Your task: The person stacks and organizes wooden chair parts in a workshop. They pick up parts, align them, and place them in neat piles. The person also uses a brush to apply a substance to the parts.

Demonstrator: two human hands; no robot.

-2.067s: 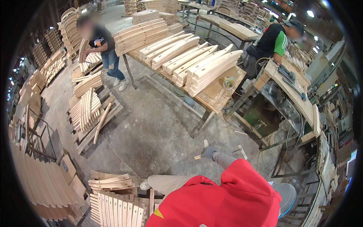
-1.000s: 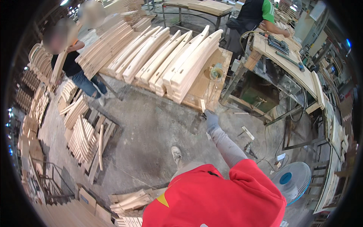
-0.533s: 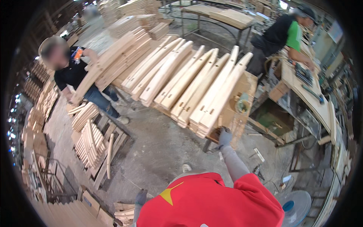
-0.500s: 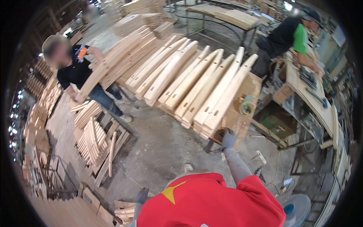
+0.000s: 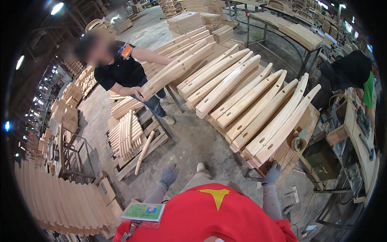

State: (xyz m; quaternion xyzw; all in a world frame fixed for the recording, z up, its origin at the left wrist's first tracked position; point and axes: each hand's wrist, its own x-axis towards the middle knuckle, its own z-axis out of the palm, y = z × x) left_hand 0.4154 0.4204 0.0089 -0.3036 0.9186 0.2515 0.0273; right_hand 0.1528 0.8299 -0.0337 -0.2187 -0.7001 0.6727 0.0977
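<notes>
My right hand (image 5: 273,173), in a grey glove, rests at the near edge of a wooden worktable (image 5: 291,162). Its fingers lie stretched against the edge, just below the ends of the nearest boards. My left hand (image 5: 170,175), gloved too, hangs over the floor with loose fingers and nothing in it. Several long curved wooden boards (image 5: 278,123) with oval slots lie side by side in stacked rows across the table. At the far left end, a person (image 5: 121,68) in a dark shirt holds a slotted board (image 5: 177,70) in both hands.
A pallet (image 5: 149,151) with slim curved wooden pieces stands on the left floor. Stacked wavy-edged wood (image 5: 60,197) fills the lower left. A round container (image 5: 298,144) sits on the table's right part. Another person (image 5: 346,72) bends over a bench (image 5: 354,129) at the right.
My view has swung left, so the table sits further right in it. My left hand has come forward from beside my body. The person at the left has raised the board over the table's end.
</notes>
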